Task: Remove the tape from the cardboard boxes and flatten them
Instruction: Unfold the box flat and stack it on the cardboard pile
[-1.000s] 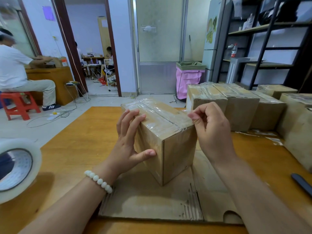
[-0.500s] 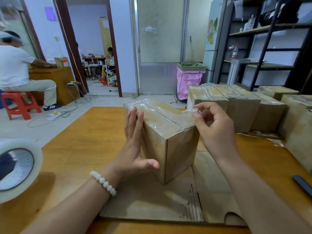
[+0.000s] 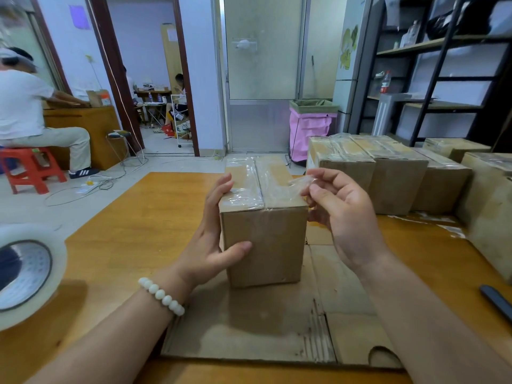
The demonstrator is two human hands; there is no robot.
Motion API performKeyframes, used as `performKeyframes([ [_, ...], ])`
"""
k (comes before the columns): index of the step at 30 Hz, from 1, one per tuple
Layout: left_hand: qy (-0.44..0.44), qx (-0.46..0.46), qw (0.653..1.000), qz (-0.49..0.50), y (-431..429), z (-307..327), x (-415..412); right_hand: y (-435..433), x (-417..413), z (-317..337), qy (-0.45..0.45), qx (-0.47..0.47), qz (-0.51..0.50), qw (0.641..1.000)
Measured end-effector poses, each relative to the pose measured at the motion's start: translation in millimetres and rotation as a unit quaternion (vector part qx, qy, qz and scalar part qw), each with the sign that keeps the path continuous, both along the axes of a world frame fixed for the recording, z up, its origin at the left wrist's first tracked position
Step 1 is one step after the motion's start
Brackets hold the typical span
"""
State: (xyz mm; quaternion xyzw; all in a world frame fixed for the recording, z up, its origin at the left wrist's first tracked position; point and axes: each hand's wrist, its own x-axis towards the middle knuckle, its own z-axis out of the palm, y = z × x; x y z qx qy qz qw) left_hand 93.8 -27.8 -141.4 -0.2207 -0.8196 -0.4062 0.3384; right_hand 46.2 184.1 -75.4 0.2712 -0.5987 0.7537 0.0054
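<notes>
A small taped cardboard box (image 3: 263, 239) stands upright on a flattened cardboard sheet (image 3: 266, 328) in the middle of the wooden table (image 3: 124, 245). Clear tape (image 3: 257, 184) covers its top. My left hand (image 3: 213, 239) rests flat against the box's left side, fingers straight, thumb on the front face. My right hand (image 3: 340, 214) is at the box's upper right edge and pinches a lifted end of the clear tape (image 3: 300, 180) between thumb and forefinger.
Several taped boxes (image 3: 388, 167) stand in a row at the table's back right, another (image 3: 490, 206) at the right edge. A big roll of clear tape (image 3: 25, 273) sits near left. A dark tool (image 3: 496, 300) lies at right. A person sits on a red stool (image 3: 30, 167).
The box has turned so a flat face points at me. My left hand moved from its top to its left side. My right hand has peeled the tape end up off the right edge.
</notes>
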Motion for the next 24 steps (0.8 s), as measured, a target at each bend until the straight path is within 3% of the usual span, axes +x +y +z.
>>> performKeyframes([
  [5, -0.014, 0.014, 1.0, 0.005, 3.2, 1.8, 2.8, 0.3, 2.2, -1.0, 0.091, 0.037, -0.002, 0.995],
  [11, -0.03, 0.005, 1.0, 0.003, 2.9, 1.4, 2.6, 3.7, 2.5, -2.4, 0.122, 0.079, 0.027, 0.989],
  [16, -0.032, -0.007, 0.999, 0.008, 2.0, 1.8, 2.5, 8.3, 0.4, -7.0, 0.246, 0.23, 0.038, 0.941],
  [24, -0.019, -0.002, 1.0, 0.005, 1.3, 0.9, 1.1, 8.7, -10.2, -11.7, 0.333, 0.236, -0.026, 0.912],
])
